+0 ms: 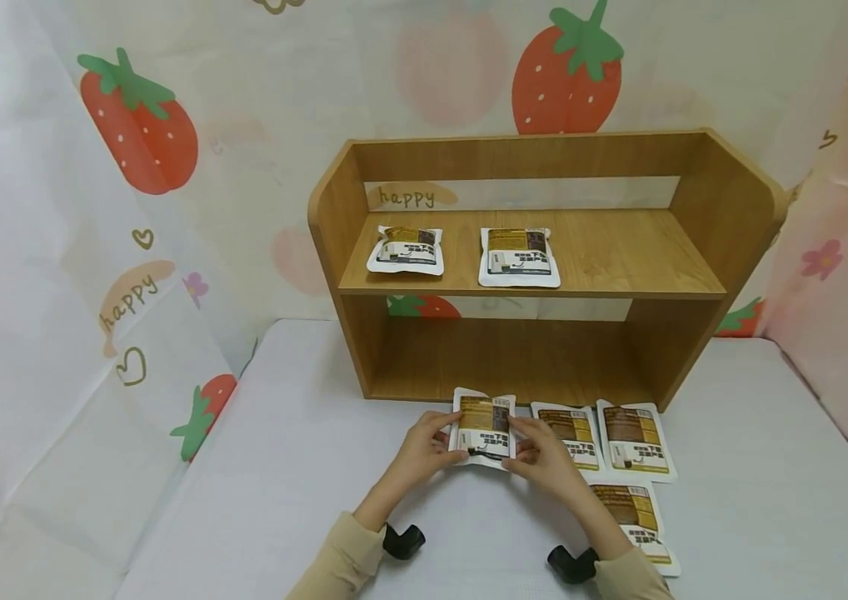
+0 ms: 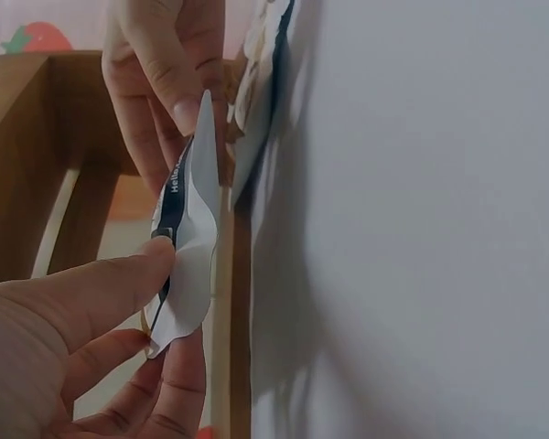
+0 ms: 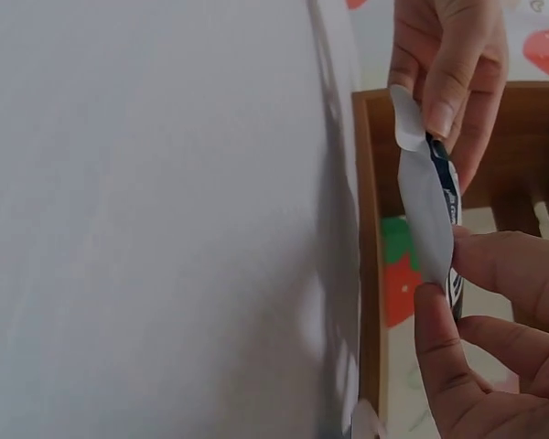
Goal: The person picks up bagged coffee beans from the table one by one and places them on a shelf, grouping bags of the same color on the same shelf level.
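The pouch [image 1: 483,431] is pinched at both side edges — left hand [image 1: 424,451] on its left edge, right hand [image 1: 544,458] on its right — and held just above the table [image 1: 281,467], directly before the shelf [image 1: 536,258], long axis pointing toward the shelf. Both hands are equally near. The upper tier holds two pouches [image 1: 405,249] side by side; the lower tier holds none — three spare pouches [image 1: 604,437] lie on the table to the right.
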Action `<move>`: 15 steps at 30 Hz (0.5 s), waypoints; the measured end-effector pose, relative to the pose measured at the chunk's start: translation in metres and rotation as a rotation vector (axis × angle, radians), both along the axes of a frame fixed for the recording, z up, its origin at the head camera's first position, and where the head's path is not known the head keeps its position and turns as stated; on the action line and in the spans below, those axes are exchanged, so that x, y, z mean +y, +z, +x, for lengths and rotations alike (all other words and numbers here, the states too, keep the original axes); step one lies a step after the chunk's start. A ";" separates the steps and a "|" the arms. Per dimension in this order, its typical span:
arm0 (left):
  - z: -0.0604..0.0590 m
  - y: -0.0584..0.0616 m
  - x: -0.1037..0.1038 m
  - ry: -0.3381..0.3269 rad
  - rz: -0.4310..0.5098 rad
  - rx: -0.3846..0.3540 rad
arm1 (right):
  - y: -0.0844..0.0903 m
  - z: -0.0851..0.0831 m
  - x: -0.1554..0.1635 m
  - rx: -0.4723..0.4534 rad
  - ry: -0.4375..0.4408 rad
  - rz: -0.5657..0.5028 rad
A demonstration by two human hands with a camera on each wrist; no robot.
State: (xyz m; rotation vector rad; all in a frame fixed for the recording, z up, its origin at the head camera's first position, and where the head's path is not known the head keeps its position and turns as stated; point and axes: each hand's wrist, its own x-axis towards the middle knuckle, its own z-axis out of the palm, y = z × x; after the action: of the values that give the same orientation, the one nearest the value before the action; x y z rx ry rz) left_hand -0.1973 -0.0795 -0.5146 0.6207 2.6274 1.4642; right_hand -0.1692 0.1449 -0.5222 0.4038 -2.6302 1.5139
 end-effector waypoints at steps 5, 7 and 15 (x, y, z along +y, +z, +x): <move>0.000 0.002 0.013 -0.026 0.035 -0.006 | 0.004 0.004 0.012 -0.015 -0.026 0.005; 0.001 0.002 0.019 -0.038 0.042 -0.010 | 0.005 0.006 0.017 -0.022 -0.033 -0.003; 0.003 0.001 0.038 -0.055 0.018 -0.005 | 0.008 0.013 0.036 -0.028 -0.042 0.030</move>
State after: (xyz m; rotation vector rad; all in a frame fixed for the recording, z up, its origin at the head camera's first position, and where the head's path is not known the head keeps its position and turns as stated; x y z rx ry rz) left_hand -0.1948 -0.0419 -0.5135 0.6846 2.5748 1.4732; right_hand -0.1563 0.1811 -0.5138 0.3294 -2.6680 1.4801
